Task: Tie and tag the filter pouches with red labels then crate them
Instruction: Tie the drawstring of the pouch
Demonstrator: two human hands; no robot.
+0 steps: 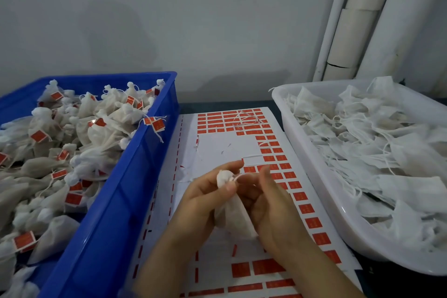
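Grey wall behind dark desk [278, 113]. Blue crate [116, 201] at left full of tied, red-tagged pouches. Centre: label sheet [217, 147]; left hand [205, 197] and right hand [273, 203] both clamped on filter pouch [233, 213] above it. White tub [321, 191] at right holds untied pouches.
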